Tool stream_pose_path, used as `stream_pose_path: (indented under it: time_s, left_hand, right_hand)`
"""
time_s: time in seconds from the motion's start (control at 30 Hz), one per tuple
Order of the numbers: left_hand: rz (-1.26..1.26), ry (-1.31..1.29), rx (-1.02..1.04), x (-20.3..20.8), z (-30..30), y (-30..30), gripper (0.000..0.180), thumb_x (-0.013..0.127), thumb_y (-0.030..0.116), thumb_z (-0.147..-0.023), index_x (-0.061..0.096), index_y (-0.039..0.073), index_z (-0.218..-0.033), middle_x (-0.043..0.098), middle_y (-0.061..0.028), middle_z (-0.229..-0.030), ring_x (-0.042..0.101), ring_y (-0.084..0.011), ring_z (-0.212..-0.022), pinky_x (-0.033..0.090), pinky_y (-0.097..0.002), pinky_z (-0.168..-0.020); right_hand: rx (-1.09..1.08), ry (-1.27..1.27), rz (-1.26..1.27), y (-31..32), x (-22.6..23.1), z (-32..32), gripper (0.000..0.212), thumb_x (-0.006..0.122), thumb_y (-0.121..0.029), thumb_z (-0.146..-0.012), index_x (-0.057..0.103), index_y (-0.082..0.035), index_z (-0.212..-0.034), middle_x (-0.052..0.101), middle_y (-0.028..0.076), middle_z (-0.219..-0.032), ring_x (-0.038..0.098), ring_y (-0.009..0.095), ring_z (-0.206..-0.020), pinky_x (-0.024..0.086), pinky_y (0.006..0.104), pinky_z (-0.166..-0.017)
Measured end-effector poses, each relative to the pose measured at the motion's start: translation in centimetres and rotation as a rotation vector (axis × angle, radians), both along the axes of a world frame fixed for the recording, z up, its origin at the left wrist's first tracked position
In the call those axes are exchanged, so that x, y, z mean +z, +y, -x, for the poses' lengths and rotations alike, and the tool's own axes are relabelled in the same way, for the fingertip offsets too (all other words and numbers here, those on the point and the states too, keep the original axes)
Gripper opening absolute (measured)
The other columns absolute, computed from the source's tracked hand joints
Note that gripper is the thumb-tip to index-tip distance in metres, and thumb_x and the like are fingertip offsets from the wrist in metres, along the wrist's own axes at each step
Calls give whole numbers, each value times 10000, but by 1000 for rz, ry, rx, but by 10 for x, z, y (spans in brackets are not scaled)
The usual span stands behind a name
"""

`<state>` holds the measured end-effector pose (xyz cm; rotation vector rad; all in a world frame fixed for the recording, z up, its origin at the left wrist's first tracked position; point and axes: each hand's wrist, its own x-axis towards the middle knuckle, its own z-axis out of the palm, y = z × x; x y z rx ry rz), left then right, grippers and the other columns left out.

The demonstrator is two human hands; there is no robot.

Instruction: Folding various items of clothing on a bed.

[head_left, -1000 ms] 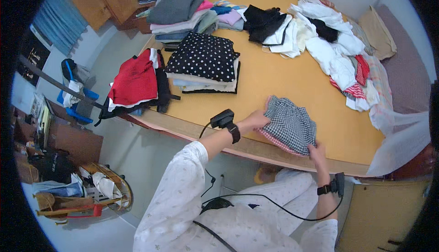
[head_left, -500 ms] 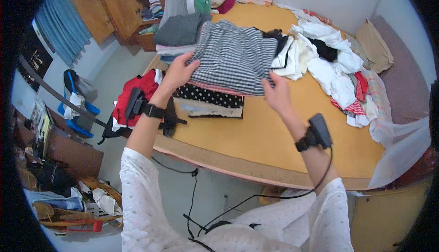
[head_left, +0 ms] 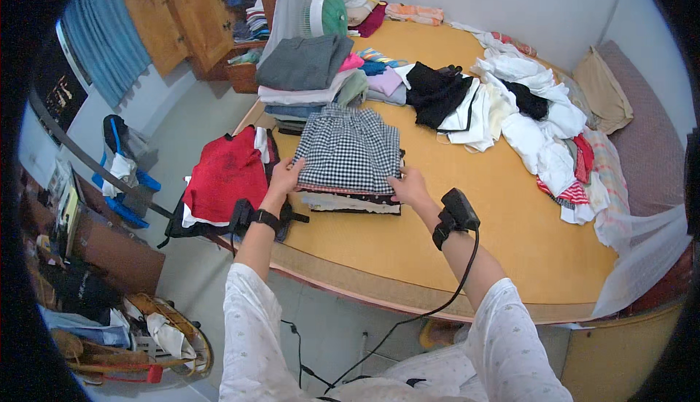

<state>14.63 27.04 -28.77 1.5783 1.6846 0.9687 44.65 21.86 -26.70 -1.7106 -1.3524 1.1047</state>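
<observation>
A folded black-and-white checked garment point(head_left: 348, 147) with a gathered waistband lies on top of a low stack of folded clothes point(head_left: 350, 204). My left hand point(head_left: 285, 177) grips its near left edge, and my right hand point(head_left: 410, 186) pinches the near right corner. Under it, pink, black dotted and cream folds show at the front of the stack. Just behind rises a taller pile of folded clothes point(head_left: 299, 96), topped by a dark grey garment point(head_left: 305, 61). A red garment point(head_left: 227, 176) lies left of my left hand, on white and black cloth.
Everything rests on a bed with a yellow-tan mat point(head_left: 467, 220). Black shorts or a similar black garment point(head_left: 437, 94) and loose white clothes point(head_left: 543, 121) spread toward the right. A green-and-white fan point(head_left: 329, 14) stands at the back. Cables point(head_left: 394, 325) hang from my wrist devices.
The checked garment has come down from the air toward me and now lies flat on the low stack. Both hands moved down with it, uncovering the black and lilac clothes behind.
</observation>
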Motion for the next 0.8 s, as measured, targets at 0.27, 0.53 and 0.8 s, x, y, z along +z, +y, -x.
stream_pose_path:
  time_s: [0.27, 0.53, 0.8]
  left_hand:
    - [76, -71, 50, 37, -17, 2, 600, 598, 494, -768, 605, -63, -992, 586, -66, -646, 526, -136, -523, 412, -274, -491]
    - [20, -80, 69, 42, -17, -5, 581, 648, 459, -727, 611, -78, -947, 622, -103, -794, 564, -146, -695, 437, -279, -612]
    - [496, -438, 126, 33, -33, -31, 882, 610, 533, -670, 315, 10, -1316, 354, -213, -1308, 362, -384, -1169, 322, -557, -892]
  right_hand:
    - [64, -158, -165, 7, -17, -22, 515, 566, -232, -830, 417, 74, -1216, 621, 153, -760, 604, 191, -516, 499, 286, -462]
    - [-16, 69, -68, -4, -8, -17, 456, 603, -185, -770, 487, 47, -1146, 609, 167, -826, 610, 217, -568, 484, 316, -538]
    - [14, -41, -60, -3, -27, -25, 543, 618, -303, -793, 461, 44, -1180, 598, 129, -917, 599, 193, -737, 513, 318, -568]
